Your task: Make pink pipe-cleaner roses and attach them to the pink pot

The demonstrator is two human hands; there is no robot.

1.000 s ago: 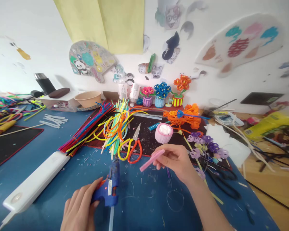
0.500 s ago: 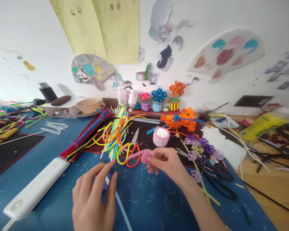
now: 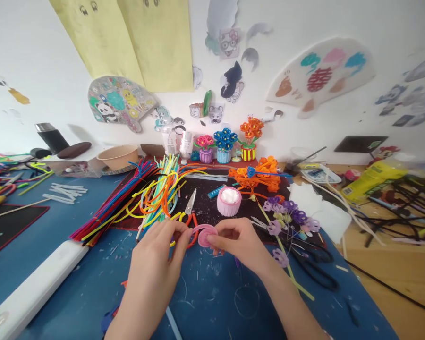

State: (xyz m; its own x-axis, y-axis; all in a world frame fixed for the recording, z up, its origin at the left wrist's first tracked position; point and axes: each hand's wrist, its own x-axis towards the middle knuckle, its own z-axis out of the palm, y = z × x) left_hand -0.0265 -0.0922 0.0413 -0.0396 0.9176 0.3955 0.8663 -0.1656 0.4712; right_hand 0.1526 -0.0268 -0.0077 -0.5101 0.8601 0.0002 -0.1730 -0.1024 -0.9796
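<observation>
Centrally, strip [image 3: 206, 236]: lying between left hand [image 3: 159, 248] and right hand [image 3: 239, 241], soft-looking and pink, it is forming a flat, round roll, with a short tail running leftward from the roll's upper edge.
Right hand: clamping the roll's right side between thumb and fingers, it is sitting nearer the roll.
Left hand: pinching the tail, thumb and forefinger are closing together; the strip alone is bridging the gap to the other hand.
Pot [image 3: 228, 203]: standing upright just beyond the right hand, its ribbed pink wall is ringing a white filling.
Scissors [image 3: 191, 203]: pointing their metal blades away, they are showing yellow and orange handles, partly hidden behind the left hand and strip.
Stems [image 3: 165, 184]: spreading beyond the left hand, they are making a loose, many-coloured heap.
Flowers [image 3: 286, 215]: resting right of the right hand, they are displaying looped purple petals.
Table [image 3: 214, 304]: stretching blue below, it is carrying small scraps.
</observation>
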